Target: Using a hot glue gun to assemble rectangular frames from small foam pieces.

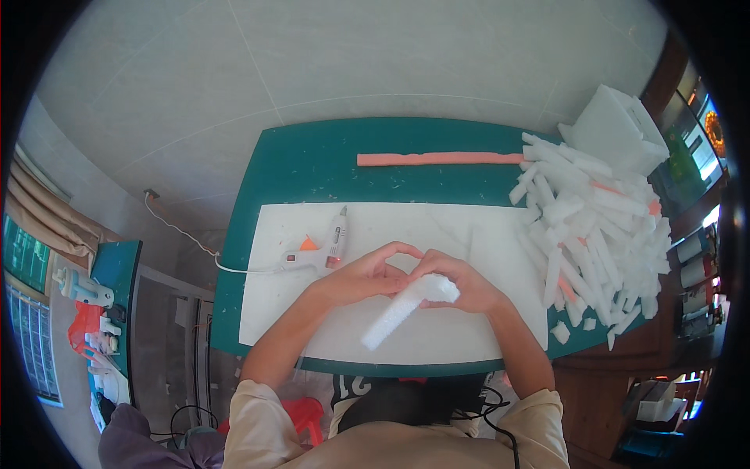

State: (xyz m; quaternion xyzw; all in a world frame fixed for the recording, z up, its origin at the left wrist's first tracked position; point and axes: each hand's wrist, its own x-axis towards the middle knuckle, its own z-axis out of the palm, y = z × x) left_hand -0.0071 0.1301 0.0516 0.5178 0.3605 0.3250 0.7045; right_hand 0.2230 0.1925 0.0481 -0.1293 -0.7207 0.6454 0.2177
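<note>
- My left hand and right hand meet over the white sheet that covers the middle of the green table.
- Both grips are clamped on the upper end of a white foam strip; the right fingers wrap around that end, and the left fingertips press against it from the other side.
- The strip slants down and to my left, its lower end free and lying just above or on the sheet; which of the two I cannot tell.
- A glue gun lies on the sheet just beyond my left hand, nozzle pointing away from me, its cord trailing off the table's left edge.
- A pile of cut foam sticks fills the right side of the table; a long pink strip lies along the far side, well apart from my hands.
- Risk, as I judge it: the foam looks soft, so a hard pinch could dent or snap it near the held end.
- Risk: if the gun is hot, my left wrist, being near it, could brush the tip or catch the cord and drag the gun.
- Risk: the unsupported lower end may sag or twist, spoiling alignment.
</note>
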